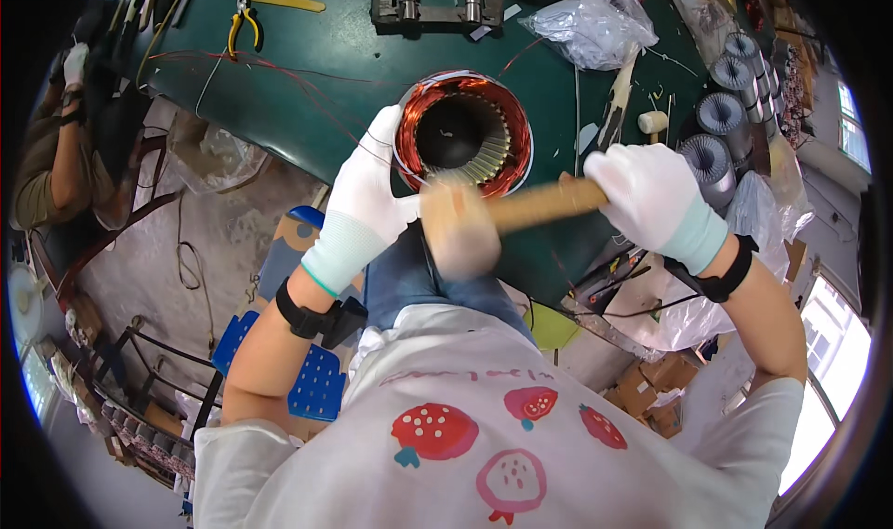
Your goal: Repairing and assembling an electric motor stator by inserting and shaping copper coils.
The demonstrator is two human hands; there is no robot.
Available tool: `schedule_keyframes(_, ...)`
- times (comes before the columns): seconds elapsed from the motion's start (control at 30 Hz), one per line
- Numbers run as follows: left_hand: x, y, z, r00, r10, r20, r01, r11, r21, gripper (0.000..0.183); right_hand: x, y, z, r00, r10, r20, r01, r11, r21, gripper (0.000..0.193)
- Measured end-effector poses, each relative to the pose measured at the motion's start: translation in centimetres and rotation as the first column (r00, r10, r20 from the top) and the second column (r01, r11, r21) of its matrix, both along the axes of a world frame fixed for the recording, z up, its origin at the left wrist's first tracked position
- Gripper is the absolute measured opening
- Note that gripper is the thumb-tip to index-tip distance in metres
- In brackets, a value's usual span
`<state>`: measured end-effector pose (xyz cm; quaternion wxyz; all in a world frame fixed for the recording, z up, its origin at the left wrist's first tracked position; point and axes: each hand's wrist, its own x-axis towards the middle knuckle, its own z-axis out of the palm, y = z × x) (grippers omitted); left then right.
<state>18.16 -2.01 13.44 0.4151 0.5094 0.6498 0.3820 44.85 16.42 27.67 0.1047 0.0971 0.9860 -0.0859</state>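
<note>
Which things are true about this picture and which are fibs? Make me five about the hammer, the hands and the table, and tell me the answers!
1. The right hand holds a hammer. True.
2. Both hands are bare. False: they wear white gloves.
3. The left hand is at the side of the round copper coil. True.
4. The table is bright yellow. False: the table is dark green.
5. Pliers with yellow on their handles lie beyond the coil, off to the left. True.
</note>
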Motion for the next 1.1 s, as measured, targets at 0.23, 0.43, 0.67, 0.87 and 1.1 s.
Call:
schedule_keyframes(0.23, 0.5, 0.1, 0.6, 0.997, 0.002, -0.083, 0.000, 1.000, 0.013, 0.107, 1.4, -0.5, -0.9, 0.986, -0.163, 0.047, 0.164, 0.986, -0.027, 0.025)
schedule_keyframes(0.43, 0.9, -1.7, 1.7, 0.994, 0.050, -0.093, -0.052, 0.998, -0.026, 0.089, 5.2, 1.3, -4.4, 0.905, -0.425, 0.010, 0.425, 0.905, 0.008, 0.025)
schedule_keyframes(0.67, 1.5, -24.2, -6.6, 0.949, -0.169, -0.268, -0.004, 0.839, -0.544, 0.062, 12.7, -2.7, -8.1, 0.720, -0.665, -0.199, 0.679, 0.734, 0.005, 0.053)
schedule_keyframes(0.87, 3.1, -59.1, 3.0, 0.577, -0.754, 0.315, 0.659, 0.202, -0.725, 0.058, 17.8, -14.1, -12.8, 0.384, -0.907, 0.174, 0.842, 0.267, -0.469, 0.049)
schedule_keyframes(1.1, -23.6, -67.4, 20.7, 0.567, -0.748, 0.345, -0.285, -0.571, -0.770, 0.036, 15.7, -19.9, -15.6, 0.290, -0.871, 0.396, 0.859, 0.055, -0.509, 0.037)
